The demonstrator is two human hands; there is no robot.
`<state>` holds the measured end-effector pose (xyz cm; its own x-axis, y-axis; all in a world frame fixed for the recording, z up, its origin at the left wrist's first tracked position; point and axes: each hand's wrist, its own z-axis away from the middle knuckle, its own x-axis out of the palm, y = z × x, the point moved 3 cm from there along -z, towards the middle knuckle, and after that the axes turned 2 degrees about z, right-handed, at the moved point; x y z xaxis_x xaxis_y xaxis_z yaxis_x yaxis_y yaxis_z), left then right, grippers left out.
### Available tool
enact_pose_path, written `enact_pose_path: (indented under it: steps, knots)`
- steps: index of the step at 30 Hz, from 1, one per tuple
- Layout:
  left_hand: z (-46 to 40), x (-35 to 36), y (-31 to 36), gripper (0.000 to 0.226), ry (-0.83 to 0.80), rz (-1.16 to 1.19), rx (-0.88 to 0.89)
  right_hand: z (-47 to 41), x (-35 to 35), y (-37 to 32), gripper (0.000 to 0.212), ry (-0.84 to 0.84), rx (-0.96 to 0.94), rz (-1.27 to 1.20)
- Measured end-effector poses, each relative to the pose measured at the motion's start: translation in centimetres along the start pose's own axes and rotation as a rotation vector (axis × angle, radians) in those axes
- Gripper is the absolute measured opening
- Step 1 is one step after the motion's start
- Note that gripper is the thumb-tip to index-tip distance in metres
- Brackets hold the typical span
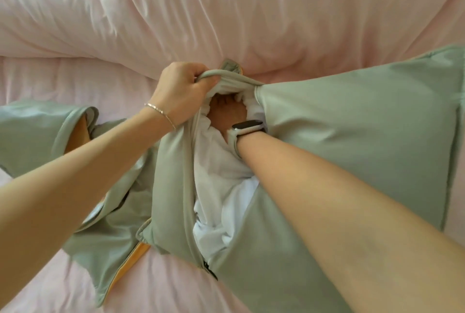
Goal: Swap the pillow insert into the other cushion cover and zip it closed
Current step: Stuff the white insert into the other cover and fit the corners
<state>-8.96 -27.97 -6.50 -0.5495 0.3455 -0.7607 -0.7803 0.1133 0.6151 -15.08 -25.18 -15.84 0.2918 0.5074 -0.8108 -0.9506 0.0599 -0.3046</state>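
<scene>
A sage green cushion cover (352, 121) lies across the bed, bulging with the white pillow insert (221, 187), which shows through its open zipper side. My left hand (181, 86) grips the upper edge of the cover's opening and pulls it up. My right hand (226, 114) reaches inside the opening at the far corner, against the insert; its fingers are mostly hidden by fabric, and a watch sits on its wrist. The zipper end (208, 266) shows at the near corner. A second, empty green cover (100, 237) with a yellow lining lies flat at the left, partly under my left arm.
Everything rests on a bed with a pink sheet (50, 81). A thick pink duvet (226, 10) is bunched across the far side, touching the cover's far corner. More pink bedding shows at the near left and far right.
</scene>
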Motion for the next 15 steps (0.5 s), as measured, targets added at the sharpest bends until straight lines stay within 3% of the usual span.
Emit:
enact_pose_path:
  steps: [4,9,12,15]
  knots:
    - [-1.8,0.4,0.4,0.039,-0.051,-0.181,-0.016,2.8,-1.8,0.7,0.056,0.159,-0.105,0.137]
    - [-1.6,1.2,1.1,0.027,-0.058,-0.302,0.007,7.4,-2.9,0.6,0.055,0.159,-0.161,0.177]
    - [-0.9,1.5,1.6,0.022,-0.102,-0.284,0.011,8.9,-3.4,0.7,0.072,0.316,-0.149,0.049]
    - [-0.8,1.5,1.7,0.016,-0.132,-0.213,0.003,10.0,-3.4,1.3,0.052,0.554,-0.144,-0.180]
